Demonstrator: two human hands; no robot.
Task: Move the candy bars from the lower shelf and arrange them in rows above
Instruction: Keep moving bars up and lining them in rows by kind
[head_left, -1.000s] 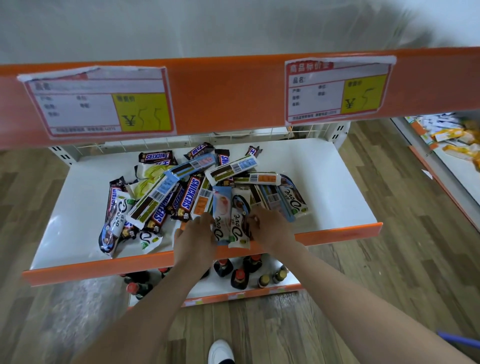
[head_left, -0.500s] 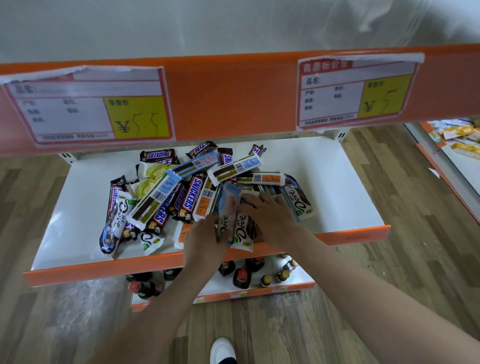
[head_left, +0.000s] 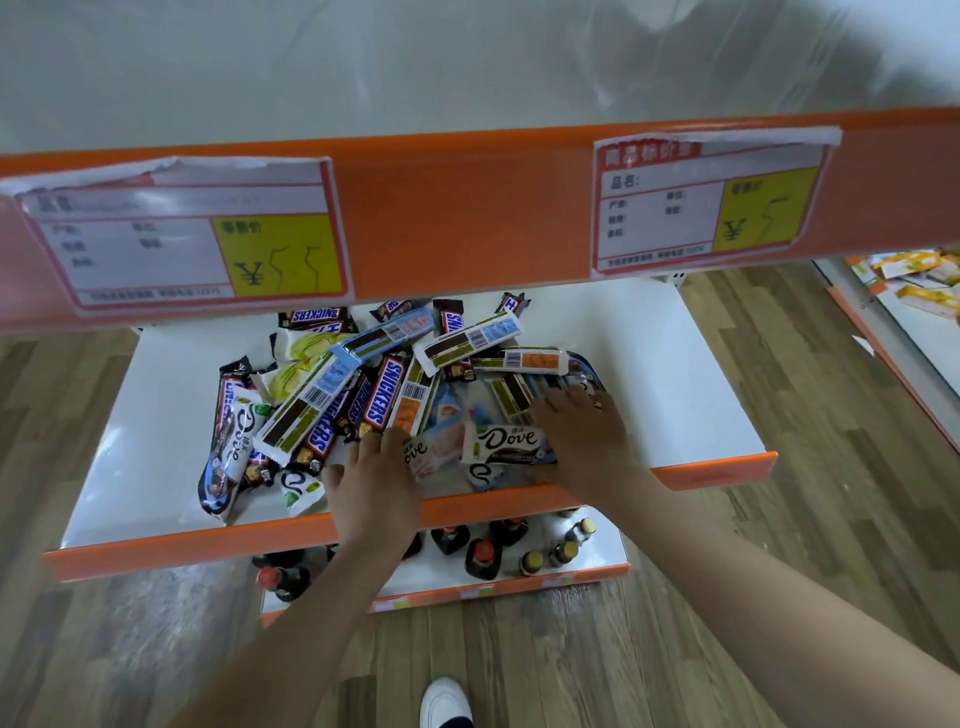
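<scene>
A loose pile of candy bars (head_left: 363, 384), Snickers, Dove and barcode-labelled wrappers, lies on the white lower shelf (head_left: 675, 395) with an orange front lip. My left hand (head_left: 374, 483) reaches over the lip and pinches the left end of a pink-and-white Dove bar (head_left: 434, 449). My right hand (head_left: 582, 436) grips the right end of a white Dove bar (head_left: 506, 441), fingers spread over the pile's right side. Both bars lie crosswise at the pile's front edge. The upper shelf (head_left: 467, 208) has an orange front, and its top looks plastic-covered with no bars in sight.
Two price tags (head_left: 182, 234) (head_left: 711, 202) hang on the upper shelf's front. Dark bottles (head_left: 483, 556) stand on the bottom shelf below. A white shoe (head_left: 447, 701) is on the wooden floor. Another shelf with yellow packets (head_left: 919, 280) stands at the right.
The two Dove bars have turned from upright to crosswise between my hands. My right hand has slid right over the pile's edge, and the view has tilted up slightly.
</scene>
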